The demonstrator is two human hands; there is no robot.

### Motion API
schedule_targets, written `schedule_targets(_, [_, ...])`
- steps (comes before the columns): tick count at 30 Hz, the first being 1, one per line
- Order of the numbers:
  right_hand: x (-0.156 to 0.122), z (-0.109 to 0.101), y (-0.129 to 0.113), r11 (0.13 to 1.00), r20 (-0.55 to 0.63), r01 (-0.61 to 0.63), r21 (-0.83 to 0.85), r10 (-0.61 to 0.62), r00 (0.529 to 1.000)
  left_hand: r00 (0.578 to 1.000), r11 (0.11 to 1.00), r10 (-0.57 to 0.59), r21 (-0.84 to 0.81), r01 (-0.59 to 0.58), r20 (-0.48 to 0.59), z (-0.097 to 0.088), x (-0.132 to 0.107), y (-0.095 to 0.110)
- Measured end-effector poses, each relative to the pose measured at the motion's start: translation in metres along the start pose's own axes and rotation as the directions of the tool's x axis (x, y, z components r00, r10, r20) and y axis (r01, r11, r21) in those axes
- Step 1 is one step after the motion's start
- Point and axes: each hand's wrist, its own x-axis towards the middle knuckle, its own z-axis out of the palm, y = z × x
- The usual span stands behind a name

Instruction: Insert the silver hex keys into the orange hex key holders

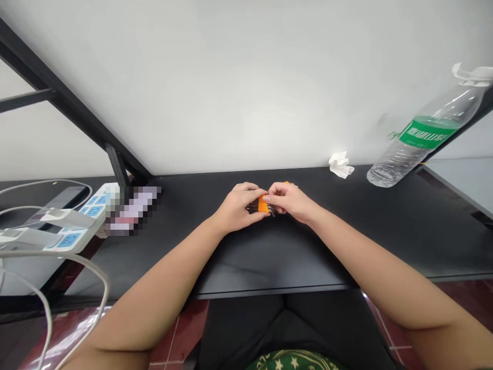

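Note:
In the head view, an orange holder (263,204) with several thin dark metal rods, which looks like a hex key set, is just above the black desktop. My left hand (239,208) grips it from the left, thumb below and fingers above. The fingers of my right hand (287,200) are pinched together at the holder's right side, against the metal rods. A second small orange piece with silvery ends (291,184) shows behind my right hand, mostly hidden by it.
A crumpled white tissue (341,165) lies by the wall. A large plastic bottle with a green label (427,131) stands at the right. At the left are a white power strip (94,208) with plugs, pale cables (88,264), and a blurred-out item (133,210).

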Motion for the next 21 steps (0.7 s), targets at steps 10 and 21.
schedule_targets(10, [-0.009, -0.011, 0.005, 0.378, 0.172, 0.177, -0.909, -0.047, 0.984, 0.960, 0.958, -0.273, -0.069, 0.277, 0.062, -0.002, -0.005, -0.028])
schedule_targets(21, [-0.006, -0.009, -0.002, 0.451, 0.110, 0.196, -0.871, -0.210, 0.971, 0.944, 0.932, -0.310, -0.163, 0.325, 0.110, -0.001, -0.003, -0.022])
